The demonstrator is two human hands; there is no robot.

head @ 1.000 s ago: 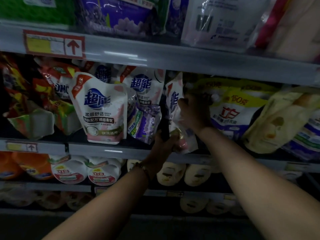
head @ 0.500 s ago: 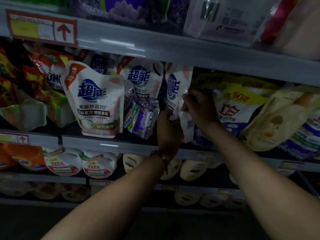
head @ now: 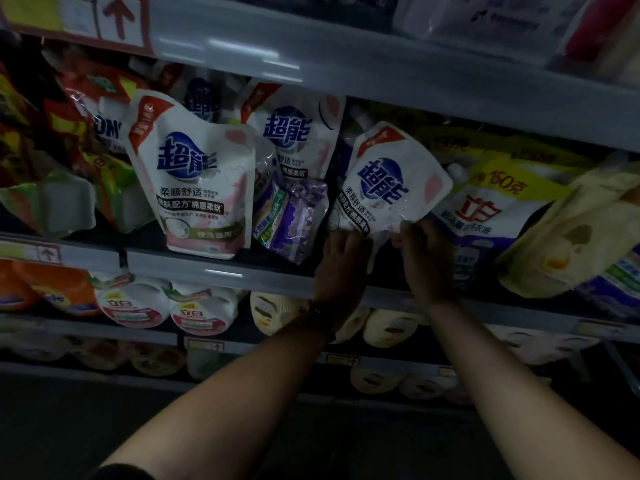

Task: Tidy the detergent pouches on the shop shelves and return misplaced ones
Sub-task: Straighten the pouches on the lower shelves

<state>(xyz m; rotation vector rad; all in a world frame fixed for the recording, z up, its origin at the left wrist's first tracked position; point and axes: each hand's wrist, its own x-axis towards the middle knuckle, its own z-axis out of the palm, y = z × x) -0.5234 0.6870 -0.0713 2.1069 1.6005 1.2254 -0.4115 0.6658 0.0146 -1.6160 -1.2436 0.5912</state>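
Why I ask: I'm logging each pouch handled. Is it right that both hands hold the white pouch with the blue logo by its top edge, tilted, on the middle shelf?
Not quite. The head view shows the left hand and right hand holding the white pouch with the blue logo by its bottom edge, not its top. It is tilted, on the middle shelf.

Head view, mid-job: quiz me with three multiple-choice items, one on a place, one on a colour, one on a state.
1. Where does the small purple pouch sit?
A. top shelf
B. between two white pouches
C. floor

2. The logo on the held white pouch is:
A. blue
B. green
C. black

3. The held pouch is:
A. upright
B. flat on the shelf
C. tilted

Answers:
1 B: it stands between the upright white pouch and the held one.
2 A: blue emblem.
3 C: left hand and right hand grip its lower edge, its text slanted.
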